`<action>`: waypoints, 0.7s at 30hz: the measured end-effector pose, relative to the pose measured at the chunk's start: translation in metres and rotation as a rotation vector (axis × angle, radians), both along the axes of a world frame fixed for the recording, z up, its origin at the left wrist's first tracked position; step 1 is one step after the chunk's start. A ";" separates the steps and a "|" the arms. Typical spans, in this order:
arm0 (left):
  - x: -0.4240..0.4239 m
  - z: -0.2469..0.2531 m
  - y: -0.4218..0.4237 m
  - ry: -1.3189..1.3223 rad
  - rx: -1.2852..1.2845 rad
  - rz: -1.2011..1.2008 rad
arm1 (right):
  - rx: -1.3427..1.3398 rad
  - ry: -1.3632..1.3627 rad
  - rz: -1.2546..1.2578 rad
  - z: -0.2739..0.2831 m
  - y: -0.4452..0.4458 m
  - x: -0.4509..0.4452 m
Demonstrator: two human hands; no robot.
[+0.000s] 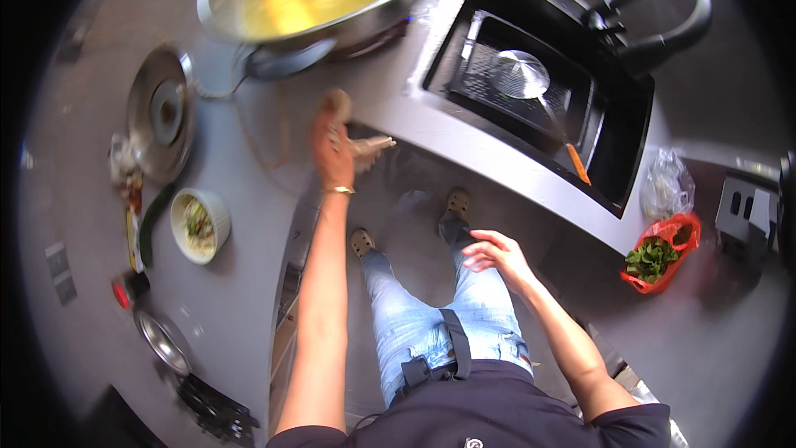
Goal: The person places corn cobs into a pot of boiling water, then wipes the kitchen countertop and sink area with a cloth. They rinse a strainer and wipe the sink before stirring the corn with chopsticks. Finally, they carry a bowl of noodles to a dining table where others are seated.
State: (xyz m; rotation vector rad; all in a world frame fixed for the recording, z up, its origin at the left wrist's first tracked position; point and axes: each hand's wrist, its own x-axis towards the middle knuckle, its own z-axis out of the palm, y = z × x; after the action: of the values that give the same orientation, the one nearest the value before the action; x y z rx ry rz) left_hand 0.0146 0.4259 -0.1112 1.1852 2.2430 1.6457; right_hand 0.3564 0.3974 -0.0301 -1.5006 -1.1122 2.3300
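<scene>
My left hand [331, 152] is over the counter edge below the big pot, gripping a tan, lumpy object [368, 145]. Motion blur hides what that object is; parts of it stick out above the hand and to its right. My right hand [497, 256] hovers in front of my thigh, fingers loosely bent and apart, with nothing in it. Yellow corn cobs [287, 3] sit in yellowish liquid inside the large metal pot [292, 62]. In the black sink [622, 155] lies a round metal skimmer [522, 74] with an orange-brown handle.
A ribbed white bowl [217, 230] with chopped food stands on the left counter. Beside it are a cucumber [152, 224], a metal lid [140, 118] and a steel bowl [163, 342]. Right of the sink are a red bag of leafy greens [659, 261] and a clear plastic bag [666, 190].
</scene>
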 end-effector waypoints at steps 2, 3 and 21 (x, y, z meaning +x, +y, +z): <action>0.002 -0.003 0.049 0.072 -0.053 0.056 | -0.017 -0.046 -0.064 -0.002 0.019 0.049; 0.002 -0.011 0.065 0.178 -0.158 0.106 | -0.020 -0.074 -0.081 -0.003 0.024 0.069; 0.427 0.032 0.104 0.302 -0.302 -0.857 | -0.049 -0.117 -0.581 0.000 0.018 0.190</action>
State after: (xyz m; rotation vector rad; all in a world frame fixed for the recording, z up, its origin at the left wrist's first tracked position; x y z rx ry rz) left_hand 0.4413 0.5297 -0.0792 1.9939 1.6081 0.8097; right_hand 0.5465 0.4157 -0.0302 -1.7088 -0.5343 1.8972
